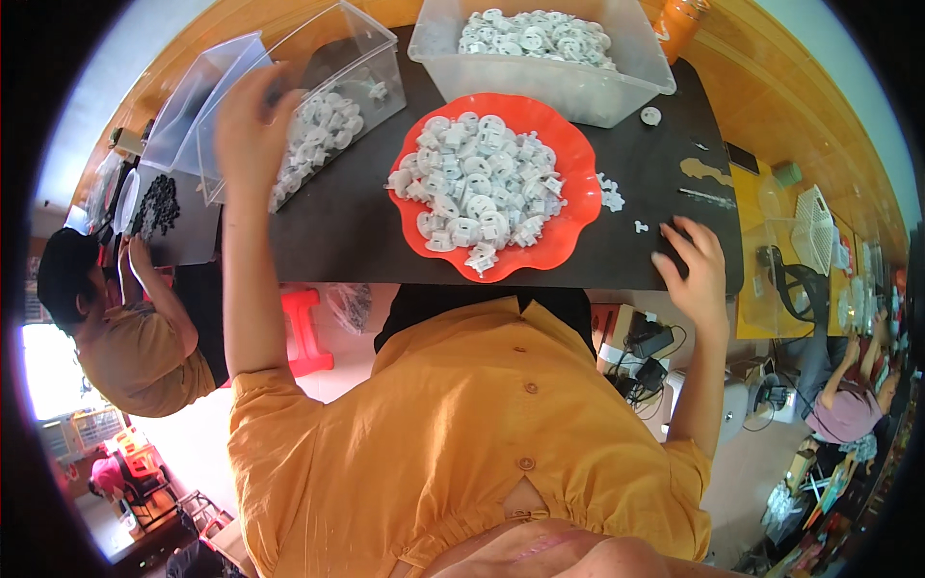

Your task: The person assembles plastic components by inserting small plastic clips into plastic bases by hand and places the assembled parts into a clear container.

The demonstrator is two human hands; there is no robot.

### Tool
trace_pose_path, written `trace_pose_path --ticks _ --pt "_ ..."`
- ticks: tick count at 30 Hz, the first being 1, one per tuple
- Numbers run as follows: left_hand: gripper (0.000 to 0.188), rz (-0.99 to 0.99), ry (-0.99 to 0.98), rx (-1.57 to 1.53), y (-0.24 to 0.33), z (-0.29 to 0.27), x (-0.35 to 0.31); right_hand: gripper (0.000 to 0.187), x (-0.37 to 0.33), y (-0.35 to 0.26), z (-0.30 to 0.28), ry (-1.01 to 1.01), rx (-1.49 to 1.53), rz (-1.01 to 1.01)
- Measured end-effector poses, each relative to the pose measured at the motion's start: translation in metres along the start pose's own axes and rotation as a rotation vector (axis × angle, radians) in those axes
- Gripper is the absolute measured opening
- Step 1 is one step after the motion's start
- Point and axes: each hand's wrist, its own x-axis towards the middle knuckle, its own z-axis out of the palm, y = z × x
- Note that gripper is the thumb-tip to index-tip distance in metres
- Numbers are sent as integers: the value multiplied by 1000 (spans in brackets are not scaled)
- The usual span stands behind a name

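My left hand [252, 120] is raised over the clear plastic bin [385, 58] at the left, with its fingers parted and nothing visible in them. White plastic parts [332, 120] lie in a heap inside that bin. At the table's right front edge, my right hand [696, 265] rests with fingers spread, holding nothing. A small loose white piece [642, 226] lies just beyond its fingertips. Between my hands, a red scalloped dish [568, 154] is piled with round white plastic parts [477, 183]. Several small white pieces [609, 196] sit beside the dish's right rim.
A large translucent tub [540, 82] with more white parts stands at the back. An orange container [679, 24] is behind it. One round white part [650, 116] lies on the dark table [337, 231]. A co-worker [135, 328] sits at the left by black parts [157, 205].
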Motion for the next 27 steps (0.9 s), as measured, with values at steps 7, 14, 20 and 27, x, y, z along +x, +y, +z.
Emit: trace_pose_path --ticks 7,14,20,27 --pt "19 421 -518 -381 101 58 -41 36 -35 -13 2 7 93 -175" --pt "10 503 -642 -239 110 71 -27 21 -41 -32 11 96 235 -201" --pt "12 -315 -656 -1223 129 61 -51 12 16 -108 4 250 1078 72" --pt "19 -462 -638 -1798 155 47 -69 6 82 -170 18 323 1235 89"
